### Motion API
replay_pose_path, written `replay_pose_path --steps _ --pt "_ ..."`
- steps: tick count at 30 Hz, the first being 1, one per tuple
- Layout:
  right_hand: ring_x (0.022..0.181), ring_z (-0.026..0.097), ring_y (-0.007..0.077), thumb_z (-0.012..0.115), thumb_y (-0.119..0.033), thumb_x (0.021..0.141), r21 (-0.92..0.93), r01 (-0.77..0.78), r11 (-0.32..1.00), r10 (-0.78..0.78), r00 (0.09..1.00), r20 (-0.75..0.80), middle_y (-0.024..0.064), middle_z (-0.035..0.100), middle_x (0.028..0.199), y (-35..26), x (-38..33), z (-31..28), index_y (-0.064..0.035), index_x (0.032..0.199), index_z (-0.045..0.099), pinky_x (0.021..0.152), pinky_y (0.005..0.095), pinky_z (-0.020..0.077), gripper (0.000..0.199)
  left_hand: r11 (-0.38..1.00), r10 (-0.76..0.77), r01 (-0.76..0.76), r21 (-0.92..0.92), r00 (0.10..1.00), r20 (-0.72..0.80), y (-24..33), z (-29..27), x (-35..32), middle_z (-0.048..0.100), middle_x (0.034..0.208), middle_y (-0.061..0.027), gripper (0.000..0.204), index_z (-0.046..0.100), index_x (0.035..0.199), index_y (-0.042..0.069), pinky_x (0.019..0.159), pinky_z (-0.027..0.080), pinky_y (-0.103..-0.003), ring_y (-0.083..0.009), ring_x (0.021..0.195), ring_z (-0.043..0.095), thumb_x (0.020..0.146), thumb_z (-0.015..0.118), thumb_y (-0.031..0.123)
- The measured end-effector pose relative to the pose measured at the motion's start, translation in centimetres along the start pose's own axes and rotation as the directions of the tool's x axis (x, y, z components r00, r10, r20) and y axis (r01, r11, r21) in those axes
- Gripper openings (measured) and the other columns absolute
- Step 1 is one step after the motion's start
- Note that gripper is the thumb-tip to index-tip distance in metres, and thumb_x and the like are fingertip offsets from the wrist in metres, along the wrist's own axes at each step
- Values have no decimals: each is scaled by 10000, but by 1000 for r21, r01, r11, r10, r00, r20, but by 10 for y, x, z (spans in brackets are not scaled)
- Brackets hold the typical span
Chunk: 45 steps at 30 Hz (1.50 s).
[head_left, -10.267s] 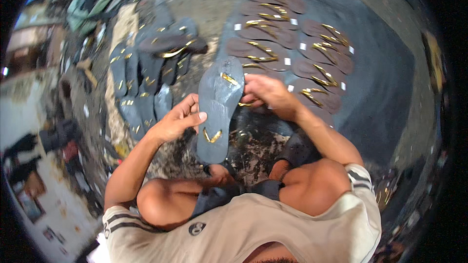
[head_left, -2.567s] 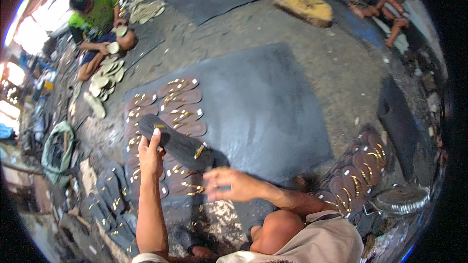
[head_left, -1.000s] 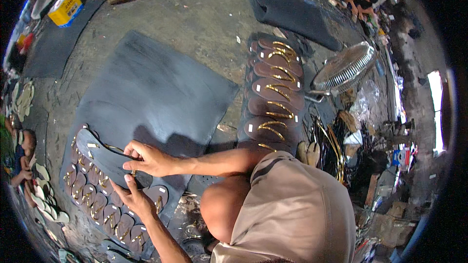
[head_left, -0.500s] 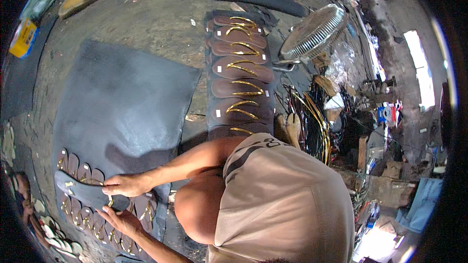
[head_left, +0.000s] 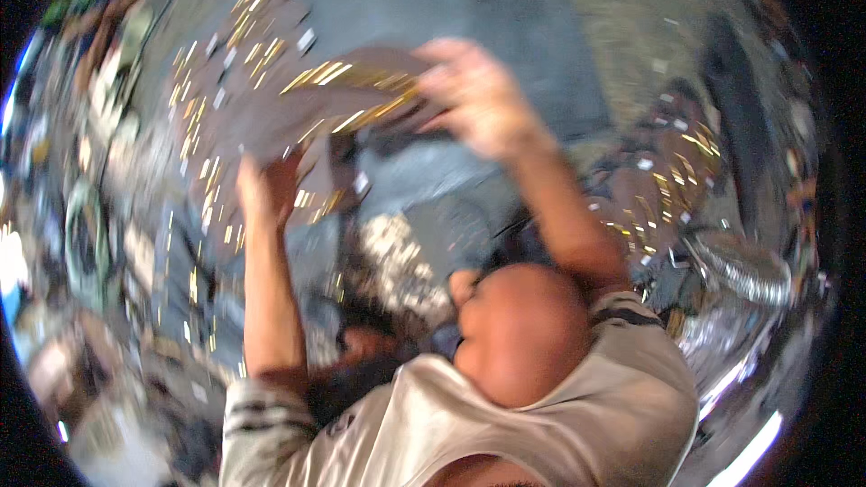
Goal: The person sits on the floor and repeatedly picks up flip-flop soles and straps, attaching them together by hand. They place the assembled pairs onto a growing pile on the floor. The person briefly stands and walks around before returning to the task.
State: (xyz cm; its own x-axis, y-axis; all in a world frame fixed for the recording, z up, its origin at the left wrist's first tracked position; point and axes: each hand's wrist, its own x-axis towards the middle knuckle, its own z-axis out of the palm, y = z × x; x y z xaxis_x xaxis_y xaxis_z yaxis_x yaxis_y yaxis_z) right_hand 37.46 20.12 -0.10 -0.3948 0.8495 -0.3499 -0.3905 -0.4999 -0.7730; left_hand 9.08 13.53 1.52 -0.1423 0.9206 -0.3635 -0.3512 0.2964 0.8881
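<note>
The picture is heavily blurred by motion. A dark sheet of sandal soles with gold straps (head_left: 334,99) is lifted between both hands, above the ground. My right hand (head_left: 474,95) grips its right end. My left hand (head_left: 266,189) is raised at its lower left edge, touching or holding it; the blur hides the fingers. Under it lies a large dark rubber mat (head_left: 469,9). More rows of gold-strapped soles (head_left: 212,63) lie on the mat to the left.
Another group of gold-strapped soles (head_left: 667,189) lies at the right, with a round wire fan guard (head_left: 744,266) beside it. A pale heap of scraps (head_left: 397,261) sits in front of my knee (head_left: 523,334). Blurred clutter fills the left edge.
The view has swung round sharply. Half a second ago both hands were low on the rows of soles on the mat; now they are raised with a strip of soles between them.
</note>
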Motion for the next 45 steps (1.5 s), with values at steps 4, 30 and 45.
replay_pose_path --steps 4,30,45 --pt "988 601 178 606 -247 944 -567 16 823 -35 999 -22 111 597 1184 -13 -10 -40 -104 1312 464 740 318 549 421 983 -178 179 28 984 -29 -28 -9 -11 653 1118 -25 402 602 1243 63 741 496 -264 -109 866 599 910 659 281" --pt "1138 491 353 700 -329 805 -995 14 -102 -262 964 40 123 498 1267 81 -25 -130 -194 1225 570 932 494 405 460 233 225 -320 918 937 269 -155 14 -20 561 1042 -202 394 510 1255 22 826 459 -451 -375 952 558 893 610 141" --pt "1112 553 349 536 -204 968 -987 131 95 -618 785 44 250 575 1198 111 2 -133 66 1255 535 961 409 434 394 64 101 -20 998 995 13 32 -252 -61 647 1159 -156 366 622 1185 75 886 502 -423 -351 1024 631 920 564 320"
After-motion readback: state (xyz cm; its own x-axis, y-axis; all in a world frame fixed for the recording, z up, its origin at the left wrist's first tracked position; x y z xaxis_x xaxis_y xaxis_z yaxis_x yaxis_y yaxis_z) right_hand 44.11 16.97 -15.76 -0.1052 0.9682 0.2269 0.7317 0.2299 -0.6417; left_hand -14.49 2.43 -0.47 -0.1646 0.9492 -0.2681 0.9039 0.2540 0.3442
